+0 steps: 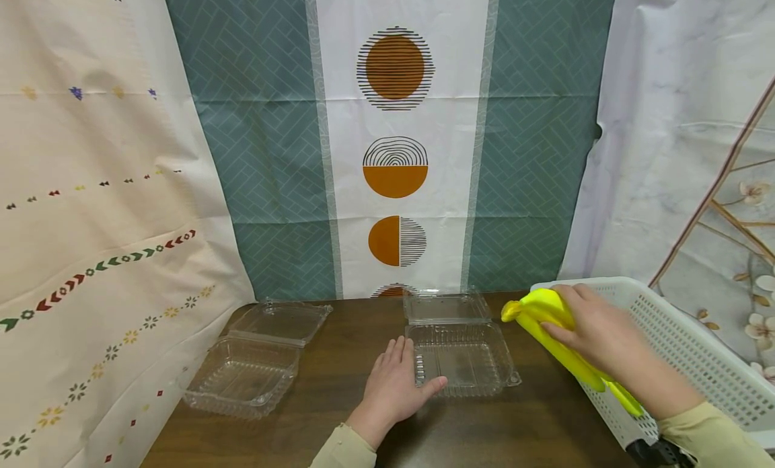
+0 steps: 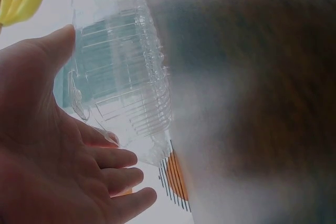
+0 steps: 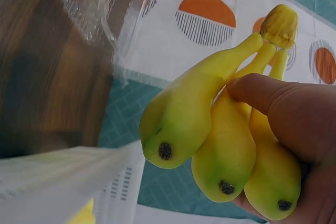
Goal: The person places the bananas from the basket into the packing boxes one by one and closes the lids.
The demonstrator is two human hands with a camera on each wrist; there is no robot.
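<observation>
My right hand [image 1: 599,333] grips a bunch of yellow bananas [image 1: 554,340] above the near left rim of a white basket. Three bananas with greenish, dark-tipped ends show in the right wrist view, joined at a brown-yellow stem [image 3: 280,26], with the thumb pressed between them. To the left, a clear plastic clamshell container [image 1: 463,360] lies on the table, its lid [image 1: 448,308] folded back. My left hand [image 1: 396,391] rests at that container's left side, fingers straight and thumb reaching across its near left corner.
A second clear clamshell container [image 1: 242,377], lid also raised, sits at the table's left. The white perforated basket [image 1: 696,333] stands at the right, with something yellow [image 3: 83,214] inside it. Patterned cloths [image 1: 393,132] hang behind the brown table [image 1: 339,374].
</observation>
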